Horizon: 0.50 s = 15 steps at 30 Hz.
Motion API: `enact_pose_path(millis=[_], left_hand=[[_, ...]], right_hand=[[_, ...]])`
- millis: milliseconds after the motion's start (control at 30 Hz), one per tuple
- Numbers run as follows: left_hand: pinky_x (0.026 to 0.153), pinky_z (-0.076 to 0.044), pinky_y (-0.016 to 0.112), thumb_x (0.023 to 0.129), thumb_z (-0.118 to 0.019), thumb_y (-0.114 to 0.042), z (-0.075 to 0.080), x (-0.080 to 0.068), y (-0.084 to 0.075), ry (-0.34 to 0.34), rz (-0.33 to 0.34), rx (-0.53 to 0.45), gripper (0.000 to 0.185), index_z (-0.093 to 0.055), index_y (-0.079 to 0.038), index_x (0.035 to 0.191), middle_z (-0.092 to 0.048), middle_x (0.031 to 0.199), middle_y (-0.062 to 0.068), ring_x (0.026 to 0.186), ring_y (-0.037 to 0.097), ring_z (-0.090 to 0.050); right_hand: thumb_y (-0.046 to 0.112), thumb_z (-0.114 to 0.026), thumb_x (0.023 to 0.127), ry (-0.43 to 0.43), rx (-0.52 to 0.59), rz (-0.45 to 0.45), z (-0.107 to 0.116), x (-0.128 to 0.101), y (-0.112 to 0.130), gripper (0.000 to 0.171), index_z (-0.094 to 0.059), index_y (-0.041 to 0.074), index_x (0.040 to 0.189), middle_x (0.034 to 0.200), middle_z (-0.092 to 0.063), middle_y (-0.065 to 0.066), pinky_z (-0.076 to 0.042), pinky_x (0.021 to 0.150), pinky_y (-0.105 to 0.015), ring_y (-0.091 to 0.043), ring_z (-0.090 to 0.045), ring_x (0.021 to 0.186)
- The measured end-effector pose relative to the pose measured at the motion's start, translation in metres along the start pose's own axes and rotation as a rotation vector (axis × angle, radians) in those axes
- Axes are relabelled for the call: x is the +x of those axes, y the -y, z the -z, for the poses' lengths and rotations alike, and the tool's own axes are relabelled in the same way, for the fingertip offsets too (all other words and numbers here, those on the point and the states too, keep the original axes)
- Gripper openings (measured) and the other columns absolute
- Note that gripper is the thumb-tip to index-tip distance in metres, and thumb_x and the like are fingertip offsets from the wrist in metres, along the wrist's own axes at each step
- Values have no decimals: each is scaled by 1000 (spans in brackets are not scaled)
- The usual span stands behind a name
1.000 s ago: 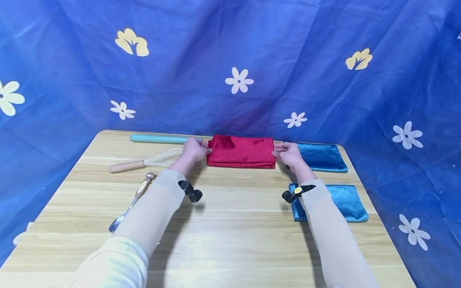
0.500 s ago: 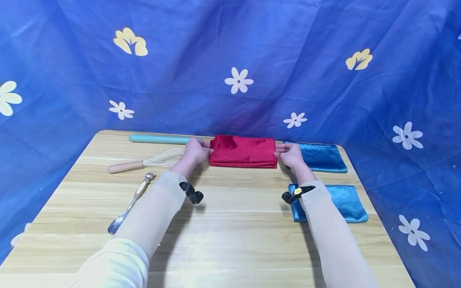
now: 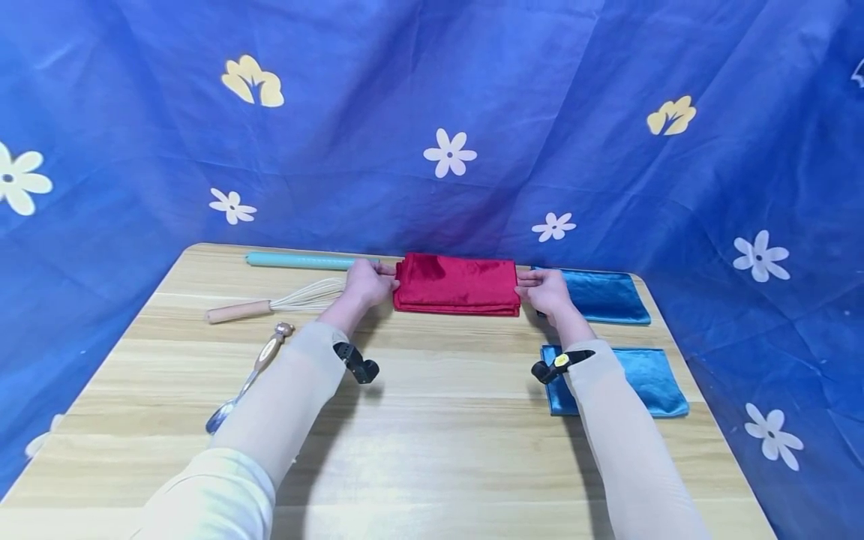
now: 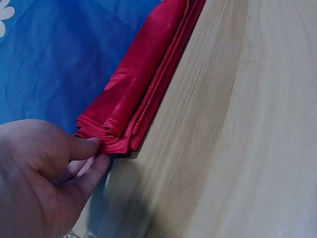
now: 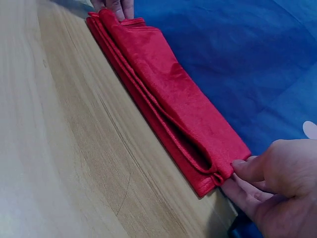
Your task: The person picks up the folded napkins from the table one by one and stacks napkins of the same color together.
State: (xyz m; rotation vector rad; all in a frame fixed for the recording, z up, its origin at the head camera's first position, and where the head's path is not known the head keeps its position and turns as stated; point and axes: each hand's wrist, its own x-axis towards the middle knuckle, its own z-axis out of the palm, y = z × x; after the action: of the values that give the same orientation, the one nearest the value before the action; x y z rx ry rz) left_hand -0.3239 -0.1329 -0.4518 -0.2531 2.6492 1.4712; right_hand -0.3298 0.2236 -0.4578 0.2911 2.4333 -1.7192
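Observation:
A folded red satin cloth [image 3: 459,283] lies in several layers at the back middle of the table, close against the blue curtain. My left hand [image 3: 367,283] pinches its left end; in the left wrist view, the thumb [image 4: 89,148] is on the layered edge with fingers beneath. At the opposite end, my right hand [image 3: 545,291] pinches the right edge between thumb and fingers. The right wrist view shows the front fold [image 5: 198,156] gaping a little near that hand.
Two folded blue cloths, one at the back [image 3: 604,295] and one nearer [image 3: 651,381], lie on the right. On the left are a teal rod [image 3: 297,260], a whisk [image 3: 239,311] and a spoon [image 3: 266,354], partly hidden by the left sleeve. The flowered curtain [image 3: 445,90] borders the table.
The red cloth has shifted slightly to the right, and the layer that stuck out at its left end now lines up more with the rest. Both hands have barely moved.

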Motion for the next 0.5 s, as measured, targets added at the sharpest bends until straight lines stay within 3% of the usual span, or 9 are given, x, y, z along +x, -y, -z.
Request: enact_pose_path(millis=[133,333,433,500], left_hand=[[103,-50,34,94,-76,-4,4,-3,-2,9,-9,-33,28,-76,-1,122,-78,115,15,121,27,-68],[72,-54,22,91,-61,12,14,-12,-4,40,2,-139,37,-72,3,125,-78,111,17,114,28,-72],[72,-52,18,89,-55,14,20,-19,-5,41,-35,-146,41,-72,5,125,-78,111,17,114,29,-72],[77,-53,18,93,-61,10,25,-23,-5,44,-56,-154,34,-72,5,124,-77,112,18,113,29,-72]], right_hand=[[-11,-64,100,-1,-17,22,3,-7,3,34,-67,-7,134,127,-70,-24,-59,96,-40,-33,-69,116],[-9,-65,100,14,-36,57,12,-18,8,32,-67,-9,132,127,-70,-25,-56,101,-44,-35,-68,120],[-9,-64,100,26,-43,84,18,-25,11,33,-65,-11,133,129,-69,-28,-55,103,-46,-37,-68,121],[-10,-65,100,36,-47,100,22,-30,13,35,-64,-12,135,130,-68,-30,-54,103,-46,-38,-67,122]])
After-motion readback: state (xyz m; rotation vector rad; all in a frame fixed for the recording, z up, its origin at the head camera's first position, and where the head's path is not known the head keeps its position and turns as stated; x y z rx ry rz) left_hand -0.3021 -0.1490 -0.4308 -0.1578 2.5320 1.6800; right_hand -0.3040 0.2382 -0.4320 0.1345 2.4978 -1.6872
